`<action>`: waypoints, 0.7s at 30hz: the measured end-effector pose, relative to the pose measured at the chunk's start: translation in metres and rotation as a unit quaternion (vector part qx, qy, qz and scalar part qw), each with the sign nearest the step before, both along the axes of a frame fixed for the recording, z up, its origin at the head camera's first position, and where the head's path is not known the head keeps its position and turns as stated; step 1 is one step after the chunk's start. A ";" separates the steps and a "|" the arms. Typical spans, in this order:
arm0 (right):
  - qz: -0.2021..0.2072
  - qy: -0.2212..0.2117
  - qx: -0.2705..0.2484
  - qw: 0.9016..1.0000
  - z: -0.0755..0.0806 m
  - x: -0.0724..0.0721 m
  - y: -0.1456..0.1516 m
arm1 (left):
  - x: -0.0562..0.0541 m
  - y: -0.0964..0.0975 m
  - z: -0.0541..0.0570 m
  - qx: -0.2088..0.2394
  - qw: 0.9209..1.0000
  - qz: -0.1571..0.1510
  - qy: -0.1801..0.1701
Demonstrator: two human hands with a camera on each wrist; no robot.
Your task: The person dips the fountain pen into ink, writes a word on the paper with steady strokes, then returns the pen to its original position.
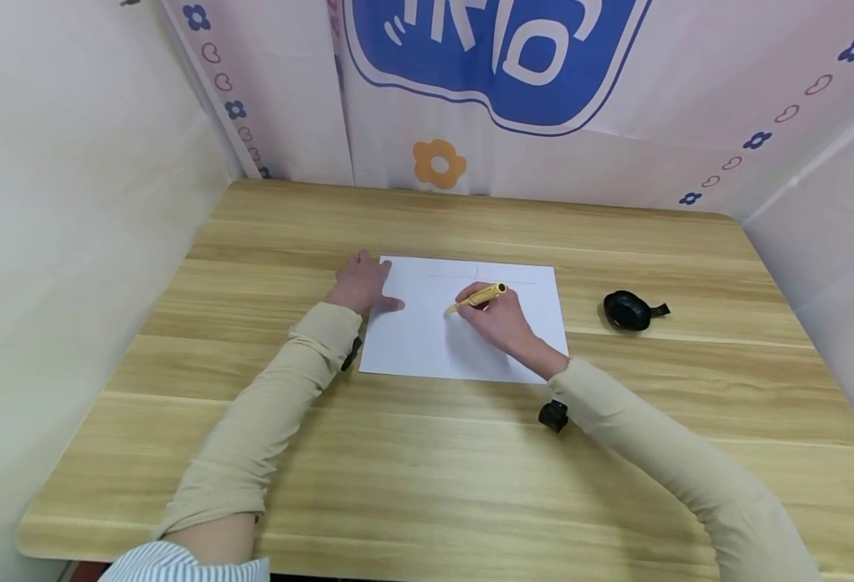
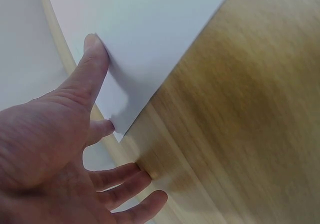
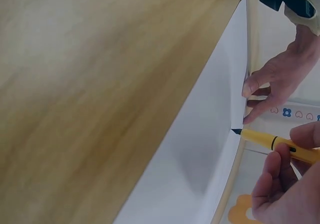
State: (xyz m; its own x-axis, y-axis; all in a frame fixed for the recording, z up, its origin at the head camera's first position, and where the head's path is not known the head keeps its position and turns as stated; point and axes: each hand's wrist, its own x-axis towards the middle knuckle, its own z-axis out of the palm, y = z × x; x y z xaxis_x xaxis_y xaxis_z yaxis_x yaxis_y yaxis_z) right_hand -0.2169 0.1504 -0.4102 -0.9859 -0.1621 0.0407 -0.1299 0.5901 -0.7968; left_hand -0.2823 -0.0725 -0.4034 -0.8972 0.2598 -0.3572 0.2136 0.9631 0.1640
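A white sheet of paper lies on the wooden table, with a thin horizontal line and a short upright stroke near its top edge. My left hand is spread at the sheet's upper left corner; in the left wrist view its thumb rests on the paper and the other fingers reach past the edge. Over the middle of the sheet, my right hand pinches a yellow pen between thumb and fingers. The pen is tilted, its dark nib at the paper in the right wrist view.
To the right of the sheet lies a black rounded object with a short tab. A printed banner hangs behind the table's back edge, and white walls flank it. Small black devices sit at both wrists.
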 end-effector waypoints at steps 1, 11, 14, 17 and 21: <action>0.003 0.002 -0.001 1.000 0.000 0.001 -0.001 | 0.000 0.000 0.000 0.000 1.000 0.000 0.000; 0.036 -0.002 -0.016 0.999 -0.003 0.010 -0.010 | 0.000 0.000 -0.002 -0.003 1.000 0.002 0.004; 0.040 -0.001 -0.020 0.999 -0.003 0.013 -0.013 | -0.001 0.000 -0.002 -0.001 1.000 0.003 0.004; 0.045 -0.004 -0.022 0.999 -0.004 0.015 -0.016 | -0.001 0.001 -0.002 -0.002 1.000 0.005 0.004; 0.052 -0.010 -0.022 0.998 -0.005 0.017 -0.019 | -0.001 0.001 -0.002 -0.006 1.000 0.006 0.005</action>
State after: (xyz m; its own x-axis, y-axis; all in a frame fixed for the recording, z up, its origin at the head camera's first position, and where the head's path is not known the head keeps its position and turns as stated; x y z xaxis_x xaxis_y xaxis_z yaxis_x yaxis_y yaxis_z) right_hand -0.2002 0.1314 -0.4153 -0.9646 -0.2619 0.0308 -0.1727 0.5392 -0.8243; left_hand -0.2831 -0.0716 -0.4053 -0.9036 0.2446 -0.3517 0.2035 0.9675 0.1499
